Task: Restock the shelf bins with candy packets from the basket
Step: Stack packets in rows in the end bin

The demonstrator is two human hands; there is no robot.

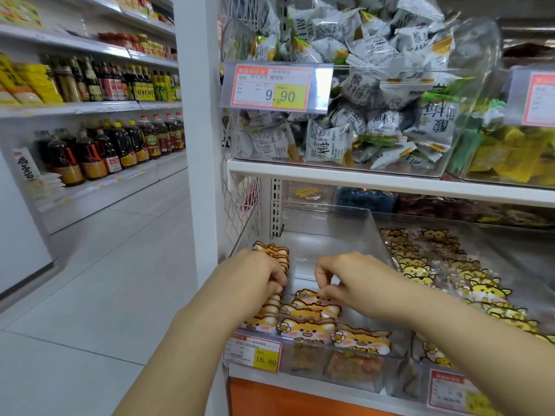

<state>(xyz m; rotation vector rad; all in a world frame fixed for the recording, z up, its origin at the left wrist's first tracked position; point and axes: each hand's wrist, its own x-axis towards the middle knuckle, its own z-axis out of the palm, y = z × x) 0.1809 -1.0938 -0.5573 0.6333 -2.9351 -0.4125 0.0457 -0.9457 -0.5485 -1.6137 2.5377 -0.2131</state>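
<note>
Gripping cat-face packets (306, 328) inside clear bin (315, 246): left hand (258, 274), right hand (354, 280).

Hands (255, 274) (351, 277): two. Price tags (276, 85) visible: four.

The left hand (258, 274) curls its fingertips out of sight among the cat-faced packets (306, 328), so its grip cannot be told. The right hand (351, 280) covers the top of the packet it pinches. Both forearms (186, 355) run off the bottom edge. On the price tag (264, 85) and the lower tag (252, 351) only 9.90 and 16.80 read; the small print is too fine. A third tag (537, 97) and the bin of yellow packets (510, 157) are cut by the right edge. Dark goods (365, 199) behind the clear bin (330, 220) are blurred, and the labels on the bottles (90, 154) across the aisle are too small to read.
</note>
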